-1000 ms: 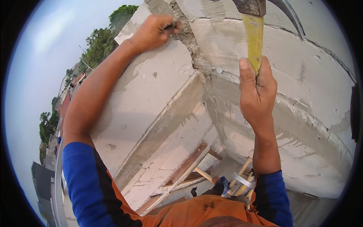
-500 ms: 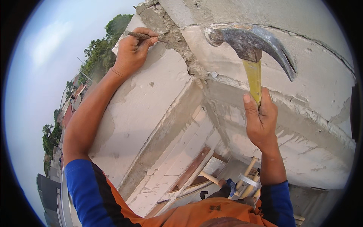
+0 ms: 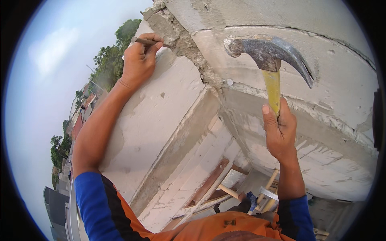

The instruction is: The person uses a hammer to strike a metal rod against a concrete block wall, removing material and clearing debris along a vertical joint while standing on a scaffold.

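My left hand (image 3: 138, 62) pinches a thin rod-like metal chisel (image 3: 140, 41) near the top of the light block wall (image 3: 157, 96). Its far end points right, at the strip of rough grey mortar (image 3: 183, 44) in the corner; whether the tip touches cannot be made out. Farther right, my right hand (image 3: 280, 130) is wrapped around the yellow handle of a claw hammer (image 3: 272, 86), thumb along the grip. The hammer's worn steel head is raised in front of the right-hand wall, its striking face turned left toward the chisel and apart from it.
The right-hand block wall (image 3: 337, 76) has open joints. A ledge of grey concrete (image 3: 177, 150) runs below the left wall. Farther down are a wooden frame (image 3: 209, 180), wooden poles (image 3: 267, 193) and another person's hand (image 3: 241, 196). Trees (image 3: 110, 60) and roofs lie beyond the left wall.
The hammer has shifted slightly right and a little down in the picture. The whole view has moved a little; my left hand keeps its grip on the chisel at the mortar.
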Action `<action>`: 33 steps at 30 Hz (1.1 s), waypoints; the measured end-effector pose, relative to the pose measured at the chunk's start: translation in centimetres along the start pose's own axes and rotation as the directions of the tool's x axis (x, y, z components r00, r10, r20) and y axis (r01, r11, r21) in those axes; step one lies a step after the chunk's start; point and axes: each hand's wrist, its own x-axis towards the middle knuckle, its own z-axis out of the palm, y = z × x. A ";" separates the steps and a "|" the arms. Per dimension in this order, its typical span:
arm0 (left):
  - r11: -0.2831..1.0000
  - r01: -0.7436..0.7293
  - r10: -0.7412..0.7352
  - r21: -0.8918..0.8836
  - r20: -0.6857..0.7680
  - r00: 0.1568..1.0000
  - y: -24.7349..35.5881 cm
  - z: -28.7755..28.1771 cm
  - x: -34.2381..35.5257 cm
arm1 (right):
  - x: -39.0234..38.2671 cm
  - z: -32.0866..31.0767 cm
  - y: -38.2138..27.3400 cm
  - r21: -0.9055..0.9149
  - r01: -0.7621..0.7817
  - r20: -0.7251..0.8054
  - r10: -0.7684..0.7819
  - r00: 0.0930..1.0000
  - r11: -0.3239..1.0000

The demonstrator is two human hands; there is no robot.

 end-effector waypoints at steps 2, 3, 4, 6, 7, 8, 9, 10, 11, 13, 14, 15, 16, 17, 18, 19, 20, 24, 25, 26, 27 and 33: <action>1.000 -0.031 0.031 0.002 0.035 0.999 0.1 -0.2 -0.3 | -0.9 -0.6 0.3 -0.032 -0.014 0.021 0.015 1.000 0.999; 0.998 -0.061 0.060 0.014 0.065 0.996 0.5 -0.5 -0.3 | -1.3 -0.9 0.7 -0.056 -0.020 0.047 0.022 0.999 0.998; 0.998 -0.064 0.063 0.015 0.064 0.996 0.9 -0.5 -0.3 | -2.0 -1.4 1.3 -0.055 -0.017 0.046 0.020 0.999 0.998; 0.996 -0.071 0.059 0.058 0.182 0.982 1.7 -0.6 -0.4 | -3.6 -2.6 2.9 -0.096 -0.095 0.099 0.105 0.989 0.991; 0.996 -0.065 0.052 0.062 0.187 0.981 1.7 -0.4 -0.3 | -3.9 -2.7 3.6 -0.091 -0.100 0.105 0.110 0.988 0.991; 0.998 -0.053 0.048 0.022 0.196 0.979 1.5 -0.3 -0.2 | -4.2 -2.8 4.4 -0.104 -0.130 0.110 0.141 0.984 0.986; 0.999 -0.045 0.049 -0.021 0.200 0.979 1.6 -0.2 0.0 | -4.3 -2.9 4.7 -0.122 -0.154 0.112 0.168 0.979 0.981; 0.999 -0.042 0.045 -0.017 0.200 0.979 1.6 -0.1 0.1 | -4.6 -2.9 5.2 -0.120 -0.153 0.116 0.167 0.979 0.981; 0.996 -0.085 0.080 0.009 0.238 0.968 1.6 0.2 0.2 | -4.8 -2.7 5.8 -0.106 -0.193 0.107 0.205 0.973 0.975; 0.989 -0.139 0.123 0.042 0.268 0.955 1.5 0.1 0.4 | -4.5 -2.6 6.1 -0.089 -0.218 0.096 0.226 0.969 0.972; 0.985 -0.172 0.169 -0.013 0.276 0.946 1.4 0.1 0.5 | -4.3 -2.5 5.9 -0.104 -0.209 0.107 0.220 0.970 0.972; 0.977 -0.200 0.213 -0.072 0.286 0.935 1.3 0.2 0.5 | -4.2 -2.4 5.9 -0.120 -0.206 0.119 0.220 0.968 0.971; 0.978 -0.194 0.207 -0.072 0.326 0.923 1.7 0.1 0.5 | -4.1 -2.3 5.9 -0.120 -0.205 0.117 0.219 0.969 0.971; 0.978 -0.198 0.211 -0.073 0.325 0.922 1.6 0.1 0.7 | -4.0 -2.3 5.8 -0.133 -0.190 0.125 0.207 0.970 0.973; 0.982 -0.183 0.186 -0.042 0.358 0.915 1.4 0.0 0.6 | -4.1 -2.3 5.7 -0.147 -0.179 0.137 0.199 0.970 0.973; 0.985 -0.170 0.160 -0.010 0.390 0.907 1.2 0.0 0.6 | -4.1 -2.3 5.6 -0.149 -0.181 0.137 0.202 0.970 0.972; 0.986 -0.168 0.160 -0.012 0.390 0.907 1.3 0.0 0.6 | -4.2 -2.3 5.6 -0.158 -0.184 0.142 0.206 0.968 0.970; 0.907 -0.345 0.239 0.241 0.379 0.894 1.8 0.1 0.7 | -4.3 -2.3 5.5 -0.158 -0.172 0.141 0.195 0.971 0.972; 0.840 -0.443 0.341 0.314 0.330 0.880 2.0 0.2 0.8 | -4.4 -2.3 5.3 -0.157 -0.170 0.138 0.192 0.972 0.973; 0.838 -0.446 0.345 0.314 0.328 0.879 2.0 0.3 0.8 | -4.5 -2.3 5.1 -0.158 -0.174 0.127 0.194 0.973 0.972; 0.885 -0.405 0.320 0.230 0.333 0.887 2.0 0.4 0.7 | -4.6 -2.3 4.9 -0.157 -0.177 0.119 0.197 0.973 0.972; 0.965 -0.235 0.207 0.115 0.216 0.954 0.9 0.3 0.3 | -5.0 -2.3 4.0 -0.155 -0.161 0.136 0.183 0.974 0.975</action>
